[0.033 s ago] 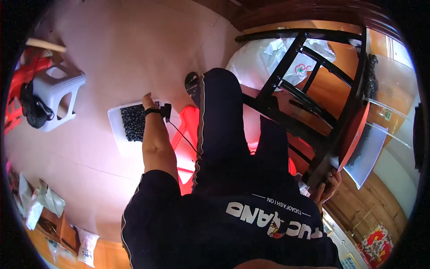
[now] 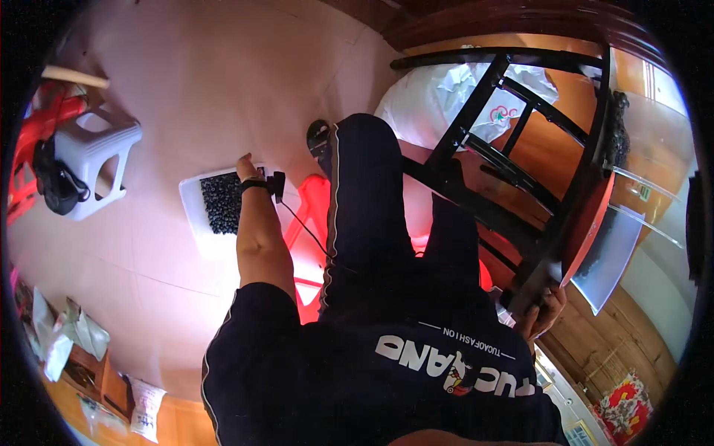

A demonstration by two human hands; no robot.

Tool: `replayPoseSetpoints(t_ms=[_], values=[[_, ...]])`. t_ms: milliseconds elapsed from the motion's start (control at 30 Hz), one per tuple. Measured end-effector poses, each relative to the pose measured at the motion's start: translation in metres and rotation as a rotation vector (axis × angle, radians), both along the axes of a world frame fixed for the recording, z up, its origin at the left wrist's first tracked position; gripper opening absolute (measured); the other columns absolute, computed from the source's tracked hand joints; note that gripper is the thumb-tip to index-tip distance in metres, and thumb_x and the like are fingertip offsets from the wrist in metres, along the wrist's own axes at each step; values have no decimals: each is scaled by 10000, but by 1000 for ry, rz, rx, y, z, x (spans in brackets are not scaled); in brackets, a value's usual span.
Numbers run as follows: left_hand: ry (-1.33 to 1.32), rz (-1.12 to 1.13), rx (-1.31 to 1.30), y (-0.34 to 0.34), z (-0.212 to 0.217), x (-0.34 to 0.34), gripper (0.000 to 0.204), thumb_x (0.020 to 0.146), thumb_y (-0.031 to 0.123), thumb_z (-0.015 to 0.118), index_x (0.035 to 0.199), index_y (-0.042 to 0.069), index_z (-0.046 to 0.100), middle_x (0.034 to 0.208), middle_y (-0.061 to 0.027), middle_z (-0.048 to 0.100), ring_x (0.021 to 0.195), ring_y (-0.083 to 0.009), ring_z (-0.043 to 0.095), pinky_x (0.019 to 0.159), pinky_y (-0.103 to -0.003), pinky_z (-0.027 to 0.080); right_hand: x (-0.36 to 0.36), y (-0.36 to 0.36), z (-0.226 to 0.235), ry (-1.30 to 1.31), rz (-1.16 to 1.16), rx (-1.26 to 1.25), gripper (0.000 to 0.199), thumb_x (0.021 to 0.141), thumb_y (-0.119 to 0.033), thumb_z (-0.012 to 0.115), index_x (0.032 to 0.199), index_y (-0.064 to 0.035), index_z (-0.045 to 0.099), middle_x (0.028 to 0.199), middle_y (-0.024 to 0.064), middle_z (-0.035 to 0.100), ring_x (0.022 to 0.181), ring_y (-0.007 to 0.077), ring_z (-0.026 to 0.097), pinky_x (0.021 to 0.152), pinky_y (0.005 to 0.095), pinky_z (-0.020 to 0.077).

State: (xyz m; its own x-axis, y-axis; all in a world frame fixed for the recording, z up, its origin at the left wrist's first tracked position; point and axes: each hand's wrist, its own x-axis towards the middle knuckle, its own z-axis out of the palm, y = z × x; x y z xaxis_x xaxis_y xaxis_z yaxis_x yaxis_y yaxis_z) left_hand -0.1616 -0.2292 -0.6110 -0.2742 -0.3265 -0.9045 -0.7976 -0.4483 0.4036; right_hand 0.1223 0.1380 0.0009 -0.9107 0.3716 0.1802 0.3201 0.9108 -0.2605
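My left hand is at the right side of a white tray, over its edge. Small black pieces fill part of this tray. A strap on the wrist carries a small black device with a cable. The fingers are mostly hidden, so their grip cannot be told. My right hand is at the right, by the near end of a black frame. Its fingers are curled round something dark that I cannot make out. Beside it are a red curved panel and a pale sheet-like tray.
Red plastic shows beside my legs. A white bag lies behind the black frame. At the left, a pale plastic stool carries a black bag. A small wooden stand is at lower left, a red-patterned cloth at lower right.
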Motion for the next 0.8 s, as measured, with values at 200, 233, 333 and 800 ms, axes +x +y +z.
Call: replayPoseSetpoints(t_ms=[200,233,333,800], values=[[73,-115,158,42,9,-48,258,842,249,572,1072,135,598,911,-23,578,776,-159,497,598,-382,403,5,-4,5,-17,-28,-6,329,942,-294,454,1149,-39,468,1300,236,415,1196,332,433,1006,433,323],[94,-146,183,53,10,-62,294,813,231,601,1076,100,605,977,-52,580,824,-179,528,610,-343,411,5,-5,3,3,-22,-28,327,945,-306,454,1140,-43,469,1297,237,415,1191,328,435,1000,431,327],[491,-516,98,9,-25,-97,222,799,253,631,951,91,624,843,-43,576,730,-152,523,562,-296,397,-5,7,-7,56,34,-111,329,945,-329,462,1123,-52,468,1288,234,420,1179,322,438,979,419,336],[2,-865,-738,-57,-25,-3,351,898,246,443,1051,3,644,1014,-145,674,924,-263,657,790,-362,517,-7,0,-1,20,-35,-92,331,884,-329,502,1049,-46,456,1285,233,417,1174,345,427,983,457,317]])
